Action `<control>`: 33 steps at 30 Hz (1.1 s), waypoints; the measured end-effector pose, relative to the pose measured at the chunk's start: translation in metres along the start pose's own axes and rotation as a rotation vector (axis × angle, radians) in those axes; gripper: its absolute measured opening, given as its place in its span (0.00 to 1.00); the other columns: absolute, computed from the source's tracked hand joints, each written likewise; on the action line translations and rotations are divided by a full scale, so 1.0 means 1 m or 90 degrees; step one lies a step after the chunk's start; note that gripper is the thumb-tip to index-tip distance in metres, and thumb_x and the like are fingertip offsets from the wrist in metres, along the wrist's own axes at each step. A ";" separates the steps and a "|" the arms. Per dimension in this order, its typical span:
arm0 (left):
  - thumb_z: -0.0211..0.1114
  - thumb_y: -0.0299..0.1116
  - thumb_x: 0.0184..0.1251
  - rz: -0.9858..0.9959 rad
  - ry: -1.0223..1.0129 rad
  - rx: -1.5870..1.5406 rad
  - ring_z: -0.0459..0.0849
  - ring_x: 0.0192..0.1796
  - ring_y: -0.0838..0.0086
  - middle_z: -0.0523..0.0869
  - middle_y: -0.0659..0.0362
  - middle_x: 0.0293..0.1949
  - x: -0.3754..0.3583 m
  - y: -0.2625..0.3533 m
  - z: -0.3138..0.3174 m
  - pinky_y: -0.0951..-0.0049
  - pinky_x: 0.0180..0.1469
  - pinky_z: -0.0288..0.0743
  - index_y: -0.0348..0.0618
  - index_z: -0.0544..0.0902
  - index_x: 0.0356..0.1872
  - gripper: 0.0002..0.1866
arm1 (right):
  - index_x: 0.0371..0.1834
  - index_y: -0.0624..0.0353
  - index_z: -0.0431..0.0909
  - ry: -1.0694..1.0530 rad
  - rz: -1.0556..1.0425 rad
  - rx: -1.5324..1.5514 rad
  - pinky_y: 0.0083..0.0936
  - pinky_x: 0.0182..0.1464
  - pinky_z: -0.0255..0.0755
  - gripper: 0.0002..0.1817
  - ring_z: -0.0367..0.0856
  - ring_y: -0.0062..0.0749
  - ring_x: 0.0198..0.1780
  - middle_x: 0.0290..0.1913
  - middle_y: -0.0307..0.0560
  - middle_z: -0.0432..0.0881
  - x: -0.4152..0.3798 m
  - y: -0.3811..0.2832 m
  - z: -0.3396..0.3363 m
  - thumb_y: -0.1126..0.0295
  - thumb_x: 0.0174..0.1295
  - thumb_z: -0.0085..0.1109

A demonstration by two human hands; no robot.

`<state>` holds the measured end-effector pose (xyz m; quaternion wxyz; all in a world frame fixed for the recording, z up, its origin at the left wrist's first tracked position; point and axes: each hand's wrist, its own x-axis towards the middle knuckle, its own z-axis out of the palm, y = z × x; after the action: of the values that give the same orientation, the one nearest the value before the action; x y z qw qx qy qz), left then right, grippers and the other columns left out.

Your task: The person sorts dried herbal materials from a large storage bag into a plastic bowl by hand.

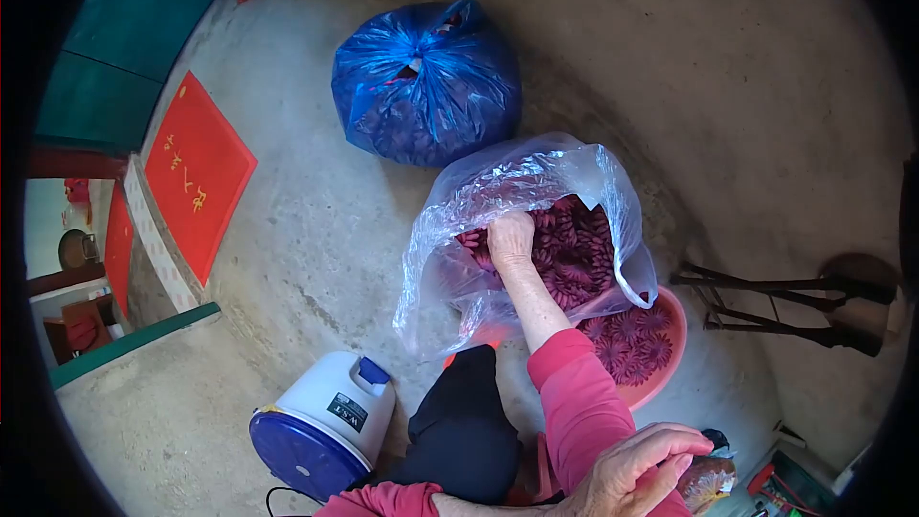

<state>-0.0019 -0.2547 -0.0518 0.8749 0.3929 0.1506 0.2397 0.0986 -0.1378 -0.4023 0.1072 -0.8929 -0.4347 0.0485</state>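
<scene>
My right hand [512, 237] reaches into a clear plastic bag [431, 230] that gapes open on the floor. Dark pink flower-shaped pieces [574, 263] fill the bag, and the hand is in among them. Its fingers point down and are mostly hidden, so their grip does not show. My left hand [646, 469] crosses over my right sleeve [584, 378] near the bottom edge, with fingers stretched to the right and slightly bent. Nothing shows in it. Beside the bag, a pink basin [675, 335] holds more flower-shaped pieces [632, 345], and the bag's edge overlaps its rim.
A tied blue plastic bag [426, 86] stands beyond the clear one. At the lower left is a white bucket [330, 402] with a blue lid. A stool [795, 302] is at the right, and a red sheet [201, 177] by the doorway at the left.
</scene>
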 end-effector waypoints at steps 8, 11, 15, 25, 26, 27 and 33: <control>0.55 0.17 0.57 -0.008 0.012 0.006 0.78 0.36 0.70 0.80 0.56 0.36 0.005 0.012 -0.003 0.78 0.40 0.72 0.36 0.77 0.40 0.10 | 0.17 0.58 0.78 0.045 -0.039 0.009 0.34 0.32 0.68 0.09 0.75 0.44 0.27 0.23 0.49 0.78 -0.001 -0.010 -0.034 0.70 0.50 0.51; 0.54 0.17 0.57 -0.007 0.015 0.032 0.78 0.36 0.70 0.80 0.56 0.36 0.005 0.017 -0.001 0.78 0.40 0.72 0.36 0.77 0.40 0.10 | 0.21 0.58 0.77 0.098 0.060 0.071 0.35 0.31 0.67 0.07 0.73 0.46 0.26 0.24 0.49 0.77 -0.007 -0.006 -0.051 0.68 0.51 0.52; 0.54 0.17 0.58 -0.015 0.008 0.051 0.78 0.36 0.70 0.80 0.56 0.36 0.004 0.022 0.001 0.78 0.41 0.72 0.36 0.76 0.40 0.10 | 0.29 0.60 0.75 0.280 0.185 0.164 0.36 0.33 0.67 0.09 0.73 0.47 0.29 0.27 0.49 0.76 -0.005 0.037 -0.056 0.66 0.52 0.54; 0.54 0.18 0.58 -0.037 0.010 0.059 0.78 0.35 0.71 0.80 0.57 0.35 0.001 0.015 0.002 0.78 0.40 0.72 0.37 0.77 0.39 0.09 | 0.32 0.61 0.76 0.001 0.156 0.020 0.37 0.39 0.68 0.11 0.74 0.49 0.35 0.35 0.52 0.79 0.011 0.073 -0.050 0.64 0.53 0.53; 0.54 0.18 0.58 -0.038 0.013 0.054 0.78 0.34 0.71 0.80 0.57 0.35 0.001 0.014 0.003 0.78 0.40 0.72 0.37 0.77 0.39 0.09 | 0.31 0.61 0.76 -0.016 0.151 0.023 0.37 0.39 0.68 0.11 0.74 0.50 0.35 0.35 0.52 0.79 0.012 0.074 -0.051 0.64 0.53 0.53; 0.54 0.18 0.58 -0.039 0.016 0.049 0.78 0.34 0.71 0.80 0.58 0.34 0.001 0.013 0.003 0.78 0.40 0.72 0.37 0.77 0.39 0.09 | 0.31 0.61 0.76 -0.033 0.146 0.026 0.37 0.40 0.68 0.11 0.75 0.50 0.35 0.35 0.52 0.79 0.013 0.074 -0.051 0.64 0.52 0.53; 0.54 0.19 0.58 -0.036 0.004 0.074 0.78 0.33 0.72 0.81 0.58 0.33 0.002 0.010 0.000 0.78 0.39 0.72 0.38 0.77 0.39 0.09 | 0.29 0.61 0.79 0.148 0.063 0.035 0.38 0.39 0.68 0.12 0.75 0.49 0.34 0.32 0.51 0.80 0.007 0.072 -0.036 0.63 0.52 0.54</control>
<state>-0.0030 -0.2473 -0.0446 0.8566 0.4379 0.1781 0.2067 0.1644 -0.1808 -0.3844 0.1790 -0.9095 -0.3732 -0.0384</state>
